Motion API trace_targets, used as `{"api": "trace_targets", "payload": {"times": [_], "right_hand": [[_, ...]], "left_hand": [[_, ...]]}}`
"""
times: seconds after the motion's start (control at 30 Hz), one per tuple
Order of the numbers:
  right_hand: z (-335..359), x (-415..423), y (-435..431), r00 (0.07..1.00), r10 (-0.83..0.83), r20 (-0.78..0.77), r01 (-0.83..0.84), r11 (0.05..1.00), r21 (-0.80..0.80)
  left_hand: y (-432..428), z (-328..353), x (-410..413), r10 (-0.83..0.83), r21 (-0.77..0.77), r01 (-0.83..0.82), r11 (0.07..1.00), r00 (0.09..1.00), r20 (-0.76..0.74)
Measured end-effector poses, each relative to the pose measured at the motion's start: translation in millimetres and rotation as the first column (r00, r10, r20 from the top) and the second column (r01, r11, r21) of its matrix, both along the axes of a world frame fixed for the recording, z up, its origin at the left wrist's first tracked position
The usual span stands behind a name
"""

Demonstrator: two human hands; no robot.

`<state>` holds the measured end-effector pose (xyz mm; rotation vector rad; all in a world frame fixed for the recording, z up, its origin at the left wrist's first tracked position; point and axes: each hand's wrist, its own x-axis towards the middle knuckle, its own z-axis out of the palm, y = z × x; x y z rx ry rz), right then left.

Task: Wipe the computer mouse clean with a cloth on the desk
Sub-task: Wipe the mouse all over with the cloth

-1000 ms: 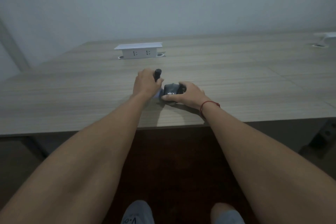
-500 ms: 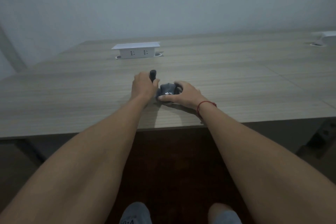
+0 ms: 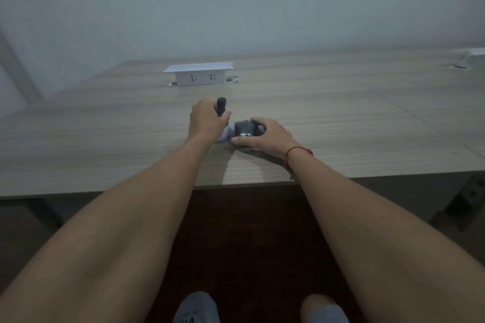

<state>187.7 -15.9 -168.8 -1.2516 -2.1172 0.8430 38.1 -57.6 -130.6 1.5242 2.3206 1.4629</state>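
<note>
A dark grey computer mouse [image 3: 245,129] with white lettering rests on the wooden desk [image 3: 341,123] near its front edge. My right hand [image 3: 265,136] grips the mouse from the right side, thumb along its near edge. My left hand [image 3: 207,122] is closed around a slim black cylindrical object [image 3: 221,105] that sticks up above the fist. A pale bluish cloth [image 3: 225,134] shows under that hand, just left of the mouse and partly hidden.
A white pop-up socket box [image 3: 199,74] stands on the desk behind my hands. Another white fitting [image 3: 469,54] sits at the far right edge. A pale wall rises behind the desk. My knees show below the desk front.
My left hand has drawn slightly left, away from the mouse, so a gap and the pale cloth show between the hands. The right hand stays on the mouse.
</note>
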Motion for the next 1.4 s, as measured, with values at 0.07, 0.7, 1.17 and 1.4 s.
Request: {"api": "trace_targets", "payload": {"times": [0.07,0.7,1.17,1.4], "right_hand": [[-0.5,0.9,1.8,1.000,0.001,0.000,-0.001,1.000,-0.005],[0.5,1.5,1.3,1.000,-0.009,-0.018,0.009,1.000,0.010],[10.0,0.0,-5.2,0.999,-0.046,0.012,0.047,0.997,-0.069],[5.9,1.0,-3.5,0.999,-0.036,0.013,0.037,0.997,-0.069]], "left_hand": [[-2.4,-2.8,-0.7,0.030,0.049,-0.032,0.998,0.999,0.044],[0.3,-8.3,7.9,-0.057,0.172,0.013,0.985,0.966,0.251],[12.1,16.0,28.3,-0.040,0.090,0.035,0.995,0.997,0.061],[13.4,18.9,15.1,-0.239,0.023,0.247,0.969,0.908,0.344]]}}
